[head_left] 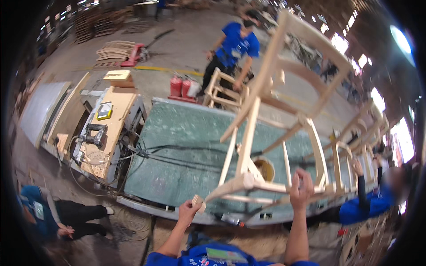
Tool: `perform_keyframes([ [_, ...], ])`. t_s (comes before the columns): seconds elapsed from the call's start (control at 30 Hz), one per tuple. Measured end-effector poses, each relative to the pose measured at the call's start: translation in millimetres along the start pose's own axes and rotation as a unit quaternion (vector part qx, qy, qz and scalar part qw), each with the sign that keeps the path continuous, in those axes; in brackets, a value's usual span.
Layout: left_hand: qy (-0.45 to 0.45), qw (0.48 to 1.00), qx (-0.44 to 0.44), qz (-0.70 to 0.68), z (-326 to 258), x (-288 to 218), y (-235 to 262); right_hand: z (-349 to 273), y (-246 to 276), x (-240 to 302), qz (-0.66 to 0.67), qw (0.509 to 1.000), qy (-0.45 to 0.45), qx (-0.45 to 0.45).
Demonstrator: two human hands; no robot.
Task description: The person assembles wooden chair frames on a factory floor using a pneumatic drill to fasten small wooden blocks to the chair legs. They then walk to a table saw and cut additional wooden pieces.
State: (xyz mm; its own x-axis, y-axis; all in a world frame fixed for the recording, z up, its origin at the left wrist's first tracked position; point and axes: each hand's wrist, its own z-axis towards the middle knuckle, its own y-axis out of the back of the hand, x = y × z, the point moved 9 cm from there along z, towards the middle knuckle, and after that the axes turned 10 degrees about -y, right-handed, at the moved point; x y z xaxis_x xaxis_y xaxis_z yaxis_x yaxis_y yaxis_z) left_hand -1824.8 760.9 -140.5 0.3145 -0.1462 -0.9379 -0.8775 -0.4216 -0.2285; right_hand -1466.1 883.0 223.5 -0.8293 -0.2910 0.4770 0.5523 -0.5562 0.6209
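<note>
A bare wooden chair frame (248, 181) rests tipped over on the green-topped workbench (177, 128), its tall back (313, 33) rising toward the far right. My left hand (187, 213) is closed on a small tan block (199, 203), close to the rounded left end of the frame's nearest rail. Whether the block is wood or a folded abrasive pad is not clear. In front of the near rail, my right hand (302, 188) is raised with its fingers half bent and apart, nothing visible in them. A yellowish bucket (265, 169) shows behind the frame's legs.
Dark hoses (177, 147) cross the bench. At left, a wooden stand (120, 108) carries a power tool (94, 135) and a yellow-edged device (104, 111). Across the bench, a person (239, 42) handles a small frame (222, 88) near red extinguishers (181, 86). Another person (364, 206) works at right; one sits (49, 213) at left.
</note>
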Motion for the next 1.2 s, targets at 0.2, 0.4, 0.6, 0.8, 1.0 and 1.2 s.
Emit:
perform_keyframes([
  [0.2,0.037,0.964,0.265,0.012,-53.3,2.3,-135.1,-8.0,56.8,-7.1,0.079,0.990,0.096,-0.062],
  [0.4,0.088,0.878,0.469,0.036,-127.1,14.1,-272.2,-163.4,156.3,-45.8,0.118,0.970,-0.158,-0.146],
  [0.6,0.160,0.747,0.623,0.166,-229.7,67.5,-377.8,-487.3,231.2,-116.8,0.024,0.746,-0.596,-0.296],
  [0.8,0.139,0.621,0.752,0.171,-357.2,82.8,-456.6,-763.3,256.8,-32.6,-0.081,0.386,-0.758,-0.520],
  [1.0,0.160,0.563,0.794,0.167,-514.7,94.3,-480.3,-910.2,286.2,32.8,-0.053,0.112,-0.745,-0.656],
  [1.2,0.169,0.521,0.819,0.174,-589.3,119.5,-477.3,-952.8,362.2,34.4,-0.134,-0.039,-0.783,-0.606],
])
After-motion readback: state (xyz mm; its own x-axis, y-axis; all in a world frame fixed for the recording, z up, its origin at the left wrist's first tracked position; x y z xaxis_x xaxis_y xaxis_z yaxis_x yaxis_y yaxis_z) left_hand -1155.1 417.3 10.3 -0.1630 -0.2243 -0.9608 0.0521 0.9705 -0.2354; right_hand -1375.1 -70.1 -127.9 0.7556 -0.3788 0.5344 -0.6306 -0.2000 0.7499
